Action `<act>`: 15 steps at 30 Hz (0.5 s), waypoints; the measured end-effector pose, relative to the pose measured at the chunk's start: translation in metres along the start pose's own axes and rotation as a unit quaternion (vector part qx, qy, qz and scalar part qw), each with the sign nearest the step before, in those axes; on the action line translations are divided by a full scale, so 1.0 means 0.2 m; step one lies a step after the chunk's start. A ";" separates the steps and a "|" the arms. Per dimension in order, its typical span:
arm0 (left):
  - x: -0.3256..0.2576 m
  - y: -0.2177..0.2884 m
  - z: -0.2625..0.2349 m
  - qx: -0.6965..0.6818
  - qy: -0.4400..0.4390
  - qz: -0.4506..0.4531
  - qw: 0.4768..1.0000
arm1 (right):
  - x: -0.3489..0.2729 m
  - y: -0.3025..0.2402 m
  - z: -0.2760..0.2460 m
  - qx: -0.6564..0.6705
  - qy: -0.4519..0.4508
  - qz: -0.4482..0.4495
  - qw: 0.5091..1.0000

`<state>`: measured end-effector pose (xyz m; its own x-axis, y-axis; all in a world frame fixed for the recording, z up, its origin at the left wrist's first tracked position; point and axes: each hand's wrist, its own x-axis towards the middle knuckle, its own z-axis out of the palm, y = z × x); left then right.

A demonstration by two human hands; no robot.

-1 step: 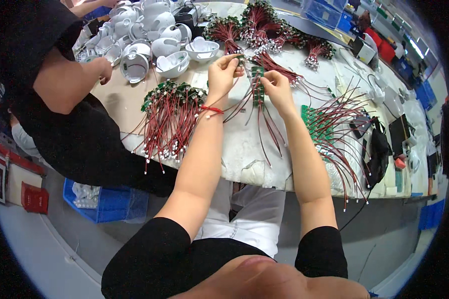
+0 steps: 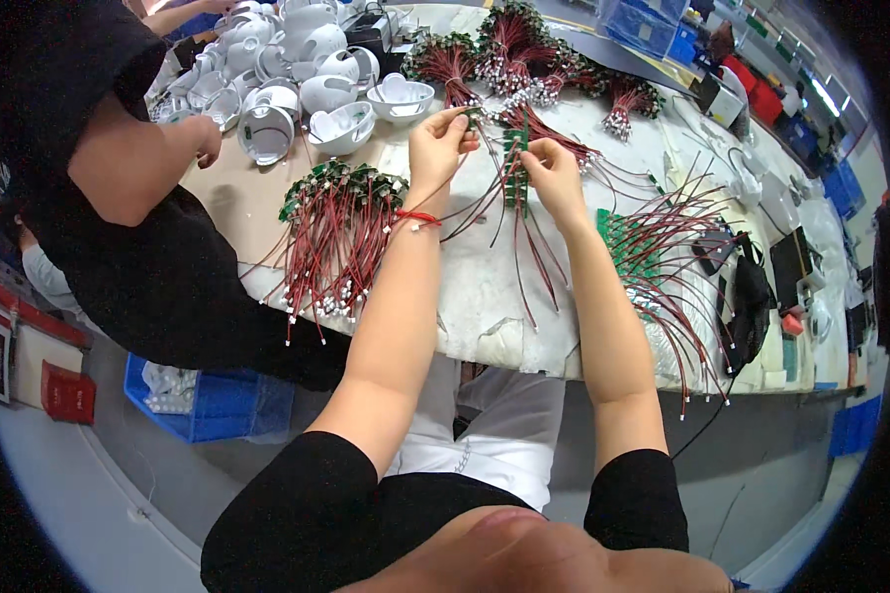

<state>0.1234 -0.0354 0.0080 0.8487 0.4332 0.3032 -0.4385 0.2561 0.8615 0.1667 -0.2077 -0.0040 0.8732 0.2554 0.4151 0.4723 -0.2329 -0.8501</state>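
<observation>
My right hand (image 2: pixel 552 176) pinches the edge of a green circuit board strip (image 2: pixel 515 168), which hangs upright over the table with dark red wires trailing from it. To its left, my left hand (image 2: pixel 440 150) is closed on a small circuit board (image 2: pixel 471 117), mostly hidden by the fingers. Thin wires run down from there past my wrist. Left of my left forearm lies a pile of small boards with red wires (image 2: pixel 341 237), white connectors toward the front. Beyond my right forearm, more green board strips (image 2: pixel 618 242) lie with wires fanned out to the right.
White rounded plastic housings (image 2: pixel 331 94) crowd the back left. Tied bundles of wired boards (image 2: pixel 512 44) lie at the back. Another person's hand (image 2: pixel 203 140) rests near the housings on the left. A black bag (image 2: pixel 752 306) sits on the right. A blue bin (image 2: pixel 208 400) stands below the table.
My left hand has shifted slightly left with the small board. The circuit board strip has moved a little to the right. Nothing else visibly differs.
</observation>
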 end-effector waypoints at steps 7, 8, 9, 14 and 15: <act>-0.05 -0.04 0.07 -0.066 -0.065 -0.142 0.986 | 0.03 0.03 -0.07 0.089 0.017 0.016 0.996; -0.07 -0.04 0.09 -0.155 -0.082 -0.167 0.970 | 0.03 0.02 -0.05 0.083 0.011 0.012 0.996; -0.07 -0.04 0.10 -0.185 -0.071 -0.202 0.959 | 0.02 0.01 -0.04 0.076 0.005 0.008 0.997; -0.13 0.08 0.16 -0.128 -0.089 -0.236 0.959 | -0.01 -0.08 -0.06 -0.021 -0.004 -0.064 0.998; -0.12 0.08 0.17 -0.086 -0.138 -0.203 0.965 | -0.01 -0.09 -0.06 -0.011 -0.006 -0.073 0.997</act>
<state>0.1054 -0.0708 0.0275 0.9971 0.0258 0.0717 -0.0749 0.5067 0.8588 0.1581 -0.2156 0.0134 0.7941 0.2989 0.5292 0.5962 -0.2139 -0.7738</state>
